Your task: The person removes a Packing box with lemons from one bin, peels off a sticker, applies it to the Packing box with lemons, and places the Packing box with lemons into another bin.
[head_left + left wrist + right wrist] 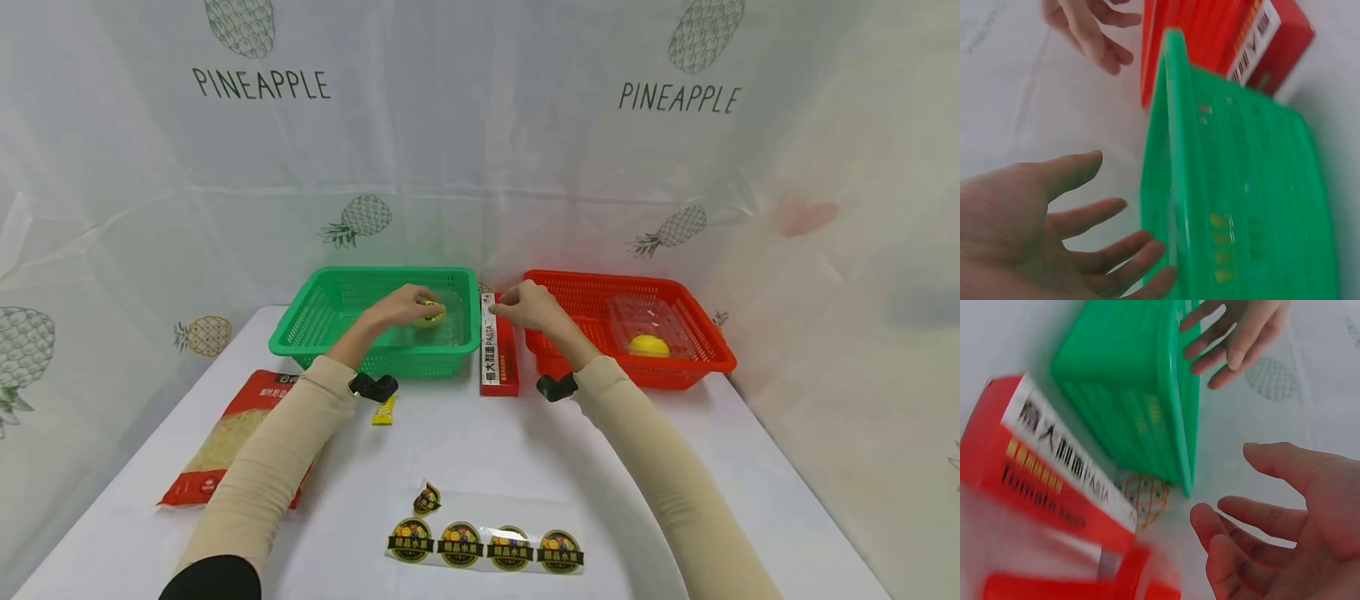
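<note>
"What words can you read?"
"The white sheet (480,125) says PINEAPPLE two times."
"And the red box (507,346)?"
"Its white strip (489,333) says PASTA and 意大利面. Its red side (1082,509) says Tomato sauce."
"What about the round stickers (461,544)?"
"Four in a row say 精品水果."
"And the red bag (232,437)?"
"Its words are too small to read."

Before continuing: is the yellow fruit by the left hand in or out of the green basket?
In: the head view shows the yellow fruit inside the rim of the green basket, by the left hand.
</note>
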`<state>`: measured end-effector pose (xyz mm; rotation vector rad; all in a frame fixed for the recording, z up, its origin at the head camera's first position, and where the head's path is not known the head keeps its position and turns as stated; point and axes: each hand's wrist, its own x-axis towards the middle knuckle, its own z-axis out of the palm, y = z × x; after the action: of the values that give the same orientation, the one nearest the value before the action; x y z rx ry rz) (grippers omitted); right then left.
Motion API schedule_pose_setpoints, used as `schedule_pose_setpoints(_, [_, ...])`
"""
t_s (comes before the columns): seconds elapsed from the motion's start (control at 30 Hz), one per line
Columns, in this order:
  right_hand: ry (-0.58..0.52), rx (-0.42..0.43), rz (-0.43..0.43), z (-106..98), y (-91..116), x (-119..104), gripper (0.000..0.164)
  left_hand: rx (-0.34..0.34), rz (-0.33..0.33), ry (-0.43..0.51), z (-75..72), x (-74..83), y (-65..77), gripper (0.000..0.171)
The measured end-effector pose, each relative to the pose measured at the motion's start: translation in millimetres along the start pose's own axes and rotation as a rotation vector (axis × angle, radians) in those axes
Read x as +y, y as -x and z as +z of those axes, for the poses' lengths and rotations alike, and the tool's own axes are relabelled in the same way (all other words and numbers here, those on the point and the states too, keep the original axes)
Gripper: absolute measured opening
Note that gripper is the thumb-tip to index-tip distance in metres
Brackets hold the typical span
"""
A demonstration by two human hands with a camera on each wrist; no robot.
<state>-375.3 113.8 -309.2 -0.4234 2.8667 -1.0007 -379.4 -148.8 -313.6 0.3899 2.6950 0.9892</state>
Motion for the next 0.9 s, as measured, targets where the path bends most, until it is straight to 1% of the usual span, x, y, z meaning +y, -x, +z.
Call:
schedule_pose_setpoints(0.17, [0.015,0.023,0.037,-17,14,26,0.049,0.013,0.080,-0.030,13.2,28.6,-3.6,0.053])
schedule_pose_setpoints(0.3, [0.020,0.035,0.078,-28,27,50,0.049,-0.004,0.130,-0.002,28.7,49.1,-9.9,0.050])
schedule_pose_setpoints(0.37, [0.028,0.051,0.084,-35,33,61,0.048,-0.007,0.156,0.011,37.4,58.8,-14.4,0.048])
schedule_pose_setpoints(0.5, [0.055,0.080,0.067,-52,46,84,0.050,0.005,0.215,0.017,54.4,77.4,-26.7,0.044])
schedule_pose_setpoints(0.63, [0.087,0.112,0.057,-72,57,108,0.051,0.015,0.297,0.021,70.8,95.0,-39.4,0.040])
schedule_pose_setpoints(0.73, [0.093,0.137,0.071,-83,63,128,0.053,0.021,0.350,0.028,84.8,107.5,-45.2,0.035])
schedule_pose_setpoints(0.9, [0.090,0.173,0.121,-97,71,158,0.061,0.027,0.369,0.060,109.5,124.8,-51.9,0.031])
